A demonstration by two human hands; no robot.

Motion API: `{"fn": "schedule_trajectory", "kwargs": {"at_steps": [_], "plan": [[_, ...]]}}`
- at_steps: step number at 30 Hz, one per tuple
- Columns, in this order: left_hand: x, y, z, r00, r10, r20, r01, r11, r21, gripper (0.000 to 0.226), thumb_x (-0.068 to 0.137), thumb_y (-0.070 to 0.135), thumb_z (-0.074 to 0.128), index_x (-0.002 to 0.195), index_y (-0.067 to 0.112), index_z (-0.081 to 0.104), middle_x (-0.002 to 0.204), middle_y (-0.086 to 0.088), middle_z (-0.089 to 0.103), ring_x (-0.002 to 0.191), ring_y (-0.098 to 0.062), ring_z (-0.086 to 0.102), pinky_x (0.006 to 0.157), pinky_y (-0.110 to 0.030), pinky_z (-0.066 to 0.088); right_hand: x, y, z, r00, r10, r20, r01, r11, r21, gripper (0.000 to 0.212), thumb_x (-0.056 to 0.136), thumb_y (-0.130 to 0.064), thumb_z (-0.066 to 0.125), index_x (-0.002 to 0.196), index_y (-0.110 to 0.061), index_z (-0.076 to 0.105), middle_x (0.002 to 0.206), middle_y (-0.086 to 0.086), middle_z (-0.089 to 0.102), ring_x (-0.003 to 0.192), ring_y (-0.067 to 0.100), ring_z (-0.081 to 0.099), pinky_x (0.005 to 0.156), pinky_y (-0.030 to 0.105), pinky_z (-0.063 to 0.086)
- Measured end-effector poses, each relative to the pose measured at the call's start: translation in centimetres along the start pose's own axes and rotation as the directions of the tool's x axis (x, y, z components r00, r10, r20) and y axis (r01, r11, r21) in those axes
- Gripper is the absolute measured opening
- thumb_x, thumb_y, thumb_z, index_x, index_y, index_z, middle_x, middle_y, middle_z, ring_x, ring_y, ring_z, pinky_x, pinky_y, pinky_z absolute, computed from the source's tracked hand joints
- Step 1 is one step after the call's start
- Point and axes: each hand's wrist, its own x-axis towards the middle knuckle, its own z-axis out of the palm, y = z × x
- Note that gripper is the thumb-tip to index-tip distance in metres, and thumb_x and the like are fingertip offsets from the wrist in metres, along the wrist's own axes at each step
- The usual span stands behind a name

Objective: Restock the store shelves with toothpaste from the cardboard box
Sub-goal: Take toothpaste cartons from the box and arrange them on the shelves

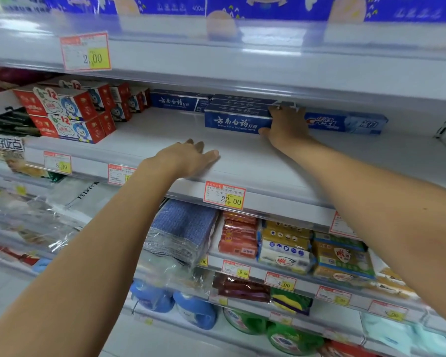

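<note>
The white middle shelf is running across the whole view, and both bare arms are reaching onto it. On the shelf below, a wrapped blue towel pack is lying beside stacked red soap bars. At the left end of the middle shelf, red children's toothpaste boxes are sitting in stacks two high, angled towards the front.

Near the middle, set back from the front edge, a stack of blue toothpaste boxes is lying lengthwise with its long printed face turned forward. Another blue box is resting behind it to the left, deeper in. A Crest box is lying just beside the stack on the right, partly hidden by the hand between them.

The right hand is holding the right end of the stack, its grip pinching that end with the thumb at the lower front corner and the fingers reaching over the top. The left hand is resting palm down on the bare shelf near the front edge, its grip spread and relaxed, holding nothing.

A price tag reading 22.00 is hanging on the shelf's front rail just below the left hand.
</note>
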Motion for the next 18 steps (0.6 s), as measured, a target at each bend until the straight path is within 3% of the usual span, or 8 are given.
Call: {"fn": "schedule_trajectory", "kwargs": {"at_steps": [4, 10, 18], "plan": [[-0.3, 0.2, 0.2, 0.999, -0.01, -0.036, 0.01, 1.0, -0.008, 0.066, 0.096, 0.06, 0.018, 0.149, 0.021, 0.022, 0.158, -0.009, 0.016, 0.141, -0.033, 0.025, 0.113, -0.046, 0.023, -0.4, 0.2, -0.6, 0.999, -0.037, 0.005, 0.037, 0.999, 0.002, 0.057, 0.09, -0.036, 0.057, 0.141, -0.017, 0.041, 0.146, 0.011, 0.039, 0.137, 0.041, 0.025, 0.114, 0.047, 0.018], [-0.8, 0.4, 0.2, 0.998, -0.012, -0.067, 0.012, 1.0, -0.003, 0.061, 0.098, 0.055, 0.019, 0.146, 0.018, 0.028, 0.155, -0.011, 0.026, 0.138, -0.032, 0.03, 0.11, -0.045, 0.026, -1.4, -0.6, -1.3, 0.999, 0.019, 0.031, -0.02, 1.0, 0.022, 0.062, 0.092, -0.034, 0.057, 0.146, -0.02, 0.032, 0.151, 0.005, 0.032, 0.139, 0.045, 0.014, 0.099, 0.049, 0.039], [-0.4, 0.2, 0.5, 0.994, -0.024, -0.109, 0.027, 0.999, 0.019, 0.056, 0.1, 0.05, 0.021, 0.139, 0.014, 0.038, 0.146, -0.014, 0.039, 0.129, -0.033, 0.041, 0.103, -0.042, 0.034, -1.1, -0.1, -1.3, 0.998, -0.029, 0.05, 0.024, 0.995, 0.099, 0.061, 0.092, -0.03, 0.058, 0.147, -0.018, 0.033, 0.151, 0.006, 0.033, 0.141, 0.046, 0.008, 0.108, 0.051, 0.031]]}}
